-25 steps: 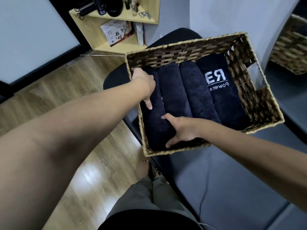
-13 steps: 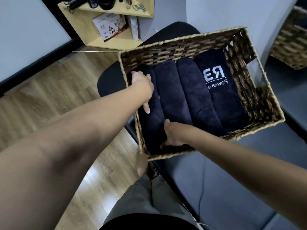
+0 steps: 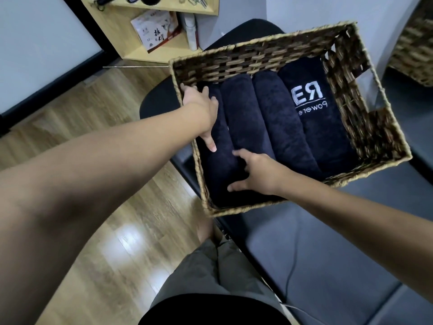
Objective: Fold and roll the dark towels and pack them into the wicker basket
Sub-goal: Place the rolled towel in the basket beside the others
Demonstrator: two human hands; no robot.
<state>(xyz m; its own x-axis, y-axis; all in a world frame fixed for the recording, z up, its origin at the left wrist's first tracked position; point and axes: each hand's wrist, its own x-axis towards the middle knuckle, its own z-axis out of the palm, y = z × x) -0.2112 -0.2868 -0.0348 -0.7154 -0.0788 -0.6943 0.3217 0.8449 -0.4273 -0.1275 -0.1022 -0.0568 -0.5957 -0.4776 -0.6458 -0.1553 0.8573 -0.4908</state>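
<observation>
A grey upholstered seat (image 3: pixel 328 242) fills the lower right of the view, with pale wooden floor (image 3: pixel 105 231) to its left. On the seat, overhanging its near-left edge, sits the wicker basket (image 3: pixel 257 55), a rectangular woven box with a handle cut-out in its right wall. Inside it four dark towels lie rolled side by side, touching one another along their length: the leftmost towel (image 3: pixel 218 165) against the left wall, the second towel (image 3: pixel 243 113), the third towel (image 3: pixel 278 123), and the rightmost towel (image 3: pixel 328 137), which shows white lettering on top. The person's left hand (image 3: pixel 199 106) reaches over the left wall and rests on the far end of the leftmost towel, fingers fairly straight, thumb pointing back along the roll; it looks released rather than grasping, though the fingertips by the far corner are hard to make out. The right hand (image 3: pixel 255 172) lies on the near end of the same towel, fingers spread and relaxed, pressing rather than clenching. A second wicker basket (image 3: pixel 414 50) stands at the right edge, and a wooden shelf (image 3: pixel 154 48) holding a printed box (image 3: pixel 157 29) sits beyond the floor.
</observation>
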